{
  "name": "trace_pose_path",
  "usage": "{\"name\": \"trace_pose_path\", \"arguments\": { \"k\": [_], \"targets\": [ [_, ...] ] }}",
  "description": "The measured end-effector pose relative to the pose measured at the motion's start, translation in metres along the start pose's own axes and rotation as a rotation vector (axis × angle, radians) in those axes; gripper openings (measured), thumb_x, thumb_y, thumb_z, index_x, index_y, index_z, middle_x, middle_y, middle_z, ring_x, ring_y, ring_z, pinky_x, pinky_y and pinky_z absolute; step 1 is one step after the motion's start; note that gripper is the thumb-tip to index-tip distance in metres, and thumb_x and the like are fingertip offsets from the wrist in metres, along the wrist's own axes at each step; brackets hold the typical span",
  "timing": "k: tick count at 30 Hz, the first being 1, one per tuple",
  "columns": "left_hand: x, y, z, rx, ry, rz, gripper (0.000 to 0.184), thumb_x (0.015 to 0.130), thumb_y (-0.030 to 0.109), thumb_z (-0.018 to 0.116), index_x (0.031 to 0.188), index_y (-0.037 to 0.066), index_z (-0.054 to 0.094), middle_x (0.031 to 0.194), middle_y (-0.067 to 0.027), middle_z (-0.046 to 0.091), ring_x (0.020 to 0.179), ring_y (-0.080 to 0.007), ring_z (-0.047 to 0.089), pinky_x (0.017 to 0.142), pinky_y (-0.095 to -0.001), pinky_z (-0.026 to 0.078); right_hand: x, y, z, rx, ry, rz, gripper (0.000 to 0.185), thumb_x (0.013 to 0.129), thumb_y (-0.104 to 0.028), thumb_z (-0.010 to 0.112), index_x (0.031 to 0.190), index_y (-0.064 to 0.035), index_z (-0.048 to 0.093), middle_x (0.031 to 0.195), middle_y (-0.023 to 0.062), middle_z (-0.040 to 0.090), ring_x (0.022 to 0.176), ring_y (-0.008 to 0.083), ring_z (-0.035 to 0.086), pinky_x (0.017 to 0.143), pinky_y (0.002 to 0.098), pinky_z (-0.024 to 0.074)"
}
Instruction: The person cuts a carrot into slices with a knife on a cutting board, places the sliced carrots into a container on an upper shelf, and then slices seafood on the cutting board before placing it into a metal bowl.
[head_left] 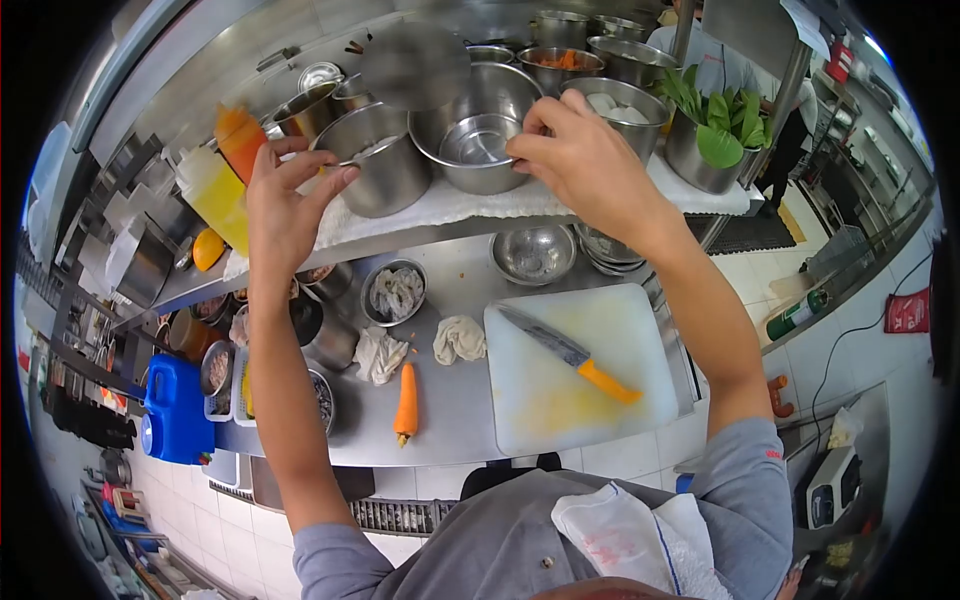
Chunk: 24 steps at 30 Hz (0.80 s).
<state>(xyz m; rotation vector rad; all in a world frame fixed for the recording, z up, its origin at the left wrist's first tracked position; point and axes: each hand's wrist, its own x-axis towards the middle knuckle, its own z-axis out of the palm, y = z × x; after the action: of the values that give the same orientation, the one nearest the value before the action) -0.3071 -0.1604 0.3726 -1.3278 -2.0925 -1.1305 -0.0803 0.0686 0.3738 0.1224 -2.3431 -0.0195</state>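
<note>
On the upper shelf, my left hand (285, 195) pinches the near-left rim of a deep steel pot (385, 180) between thumb and fingers. My right hand (590, 150) has its thumb and fingers closed at the right rim of a wider steel bowl (475, 180), whose shiny inside shows nothing in it. The two vessels stand side by side, tilted toward me in this view. Below, a knife with an orange handle (608, 381) lies on a white cutting board (540, 420). A peeled carrot (406, 402) rests on the steel counter left of the board.
Pots with white pieces (620, 108), orange shreds (565, 62) and leafy greens (725, 120) line the shelf. Squeeze bottles (215, 190) stand left. Cloths (460, 340), a metal bowl (533, 255) and a bowl of translucent pieces (397, 292) sit below. A blue jerrycan (178, 410) stands left.
</note>
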Motion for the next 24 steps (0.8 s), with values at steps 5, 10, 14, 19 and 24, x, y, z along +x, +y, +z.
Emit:
{"name": "trace_pose_path", "arguments": {
  "k": [5,10,14,19,24],
  "targets": [
    [-0.021,-0.008,-0.001,-0.092,0.186,0.109,0.035,0.085,0.016,0.078,0.114,0.0,0.067,0.115,-0.0117,0.06,0.101,-0.0173,0.064,0.086,-0.0305,0.052,0.005,0.039,0.006,-0.024,-0.056,0.086,0.021,0.082,-0.02,0.076,0.098,-0.008,0.069,0.103,0.0062,0.063,0.09,0.0247,0.059,0.072,0.0331,0.0497],
    [-0.156,0.002,0.014,-0.206,0.401,-0.166,0.016,0.086,0.012,0.077,0.096,0.002,0.07,0.088,-0.0039,0.067,0.079,-0.0091,0.061,0.07,-0.0228,0.049,-0.007,0.003,-0.018,-0.158,0.152,-0.082,0.04,0.082,-0.018,0.07,0.121,-0.0069,0.065,0.114,0.0144,0.065,0.107,0.0274,0.06,0.095,0.0373,0.0459],
    [-0.316,-0.058,0.089,0.089,-0.1,-0.497,0.029,0.08,0.014,0.076,0.106,0.003,0.069,0.096,-0.0149,0.064,0.075,-0.0268,0.061,0.069,-0.0361,0.05,-0.061,-0.016,-0.022,0.148,0.078,0.125,0.027,0.082,-0.008,0.072,0.109,-0.0062,0.069,0.107,0.0092,0.065,0.091,0.0214,0.059,0.073,0.0311,0.0506],
    [-0.416,-0.071,0.14,0.394,-0.287,-0.693,0.065,0.083,0.021,0.073,0.138,0.003,0.044,0.112,-0.0228,0.057,0.099,-0.0423,0.056,0.085,-0.0503,0.049,-0.116,-0.029,0.005,0.389,-0.087,0.221,0.029,0.08,-0.004,0.075,0.109,-0.0052,0.069,0.108,0.009,0.065,0.081,0.0166,0.061,0.062,0.0268,0.0519],
    [-0.422,-0.033,0.102,0.181,-0.12,-0.777,0.043,0.087,0.017,0.069,0.123,-0.005,0.057,0.107,-0.0254,0.064,0.098,-0.0393,0.064,0.088,-0.043,0.05,-0.176,-0.043,0.037,0.738,-0.407,0.312,0.026,0.082,-0.004,0.073,0.107,-0.0008,0.068,0.102,0.0108,0.065,0.077,0.0165,0.062,0.063,0.0274,0.0508]
  ]
}}
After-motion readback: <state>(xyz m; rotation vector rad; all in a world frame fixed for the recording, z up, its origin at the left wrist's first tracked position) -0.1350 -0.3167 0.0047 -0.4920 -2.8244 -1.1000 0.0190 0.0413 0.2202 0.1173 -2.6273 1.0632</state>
